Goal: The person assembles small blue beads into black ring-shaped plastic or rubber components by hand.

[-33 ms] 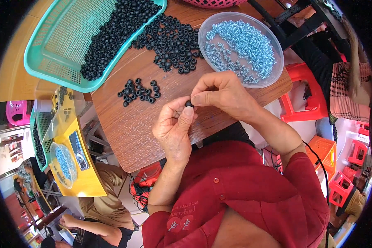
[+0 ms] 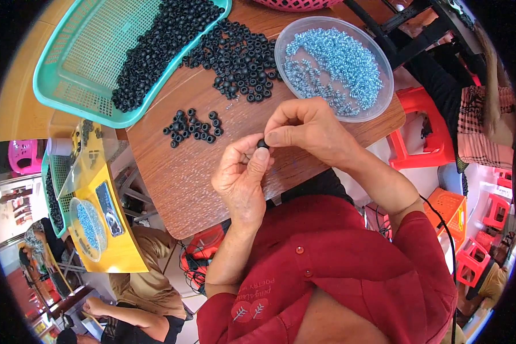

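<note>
Between the thumb and fingers of my left hand (image 2: pixel 242 179) is a small round black part (image 2: pixel 262 144). My right hand (image 2: pixel 311 131) is closed in a pinch right at the top of that part; whatever its fingertips hold is hidden. Beyond my hands, a small group of black ring-shaped parts (image 2: pixel 193 126) with holes lies on the brown wooden table (image 2: pixel 212 200). Farther back is a bigger heap of the same parts (image 2: pixel 241 60). A round clear tub (image 2: pixel 387 86) at the back right holds many tiny shiny light-blue pieces (image 2: pixel 344 54).
At the back left, a turquoise mesh basket (image 2: pixel 77 74) holds many black parts. Left of the table stands a yellow table (image 2: pixel 123 252) with another tub of blue pieces. A person's arm (image 2: pixel 135 318) shows lower left. Red stools (image 2: pixel 424 129) stand at right, and a black cable (image 2: pixel 444 223) hangs there.
</note>
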`<state>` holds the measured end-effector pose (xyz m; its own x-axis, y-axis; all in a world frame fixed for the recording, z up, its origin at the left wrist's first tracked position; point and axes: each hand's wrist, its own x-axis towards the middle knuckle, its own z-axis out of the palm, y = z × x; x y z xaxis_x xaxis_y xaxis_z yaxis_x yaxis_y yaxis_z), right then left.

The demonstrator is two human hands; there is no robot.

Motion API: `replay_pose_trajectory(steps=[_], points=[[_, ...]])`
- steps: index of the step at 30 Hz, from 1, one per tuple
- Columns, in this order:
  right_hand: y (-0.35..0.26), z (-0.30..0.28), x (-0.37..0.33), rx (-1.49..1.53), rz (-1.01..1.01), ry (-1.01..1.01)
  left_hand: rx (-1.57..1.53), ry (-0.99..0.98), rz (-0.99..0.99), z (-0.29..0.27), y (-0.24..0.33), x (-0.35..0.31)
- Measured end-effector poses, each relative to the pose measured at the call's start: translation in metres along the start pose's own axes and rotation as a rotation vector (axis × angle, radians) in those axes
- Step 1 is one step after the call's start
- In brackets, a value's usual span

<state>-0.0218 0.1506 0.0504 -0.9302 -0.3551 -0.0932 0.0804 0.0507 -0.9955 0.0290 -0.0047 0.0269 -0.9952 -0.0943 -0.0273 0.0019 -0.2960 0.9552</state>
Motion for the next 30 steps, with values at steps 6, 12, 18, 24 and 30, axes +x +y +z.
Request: replay_pose_trajectory(steps=[6, 12, 18, 24, 30], points=[[0.003, 0.01, -0.001, 0.0, 0.004, 0.067, -0.117, -0.007, -0.103, 0.0, 0.002, 0.006], [0.013, 0.017, -0.006, -0.489, -0.57, 0.268, -0.247, 0.008, -0.234, -0.001, 0.006, 0.01], [0.022, 0.019, -0.007, -0.655, -0.759, 0.375, -0.255, -0.003, -0.29, 0.001, 0.006, 0.01], [0.024, 0.018, -0.007, -0.743, -0.802, 0.378, -0.238, -0.057, -0.336, -0.001, 0.009, 0.014], [0.025, 0.014, -0.013, -0.716, -0.758, 0.357, -0.247, -0.083, -0.427, -0.004, 0.008, 0.017]])
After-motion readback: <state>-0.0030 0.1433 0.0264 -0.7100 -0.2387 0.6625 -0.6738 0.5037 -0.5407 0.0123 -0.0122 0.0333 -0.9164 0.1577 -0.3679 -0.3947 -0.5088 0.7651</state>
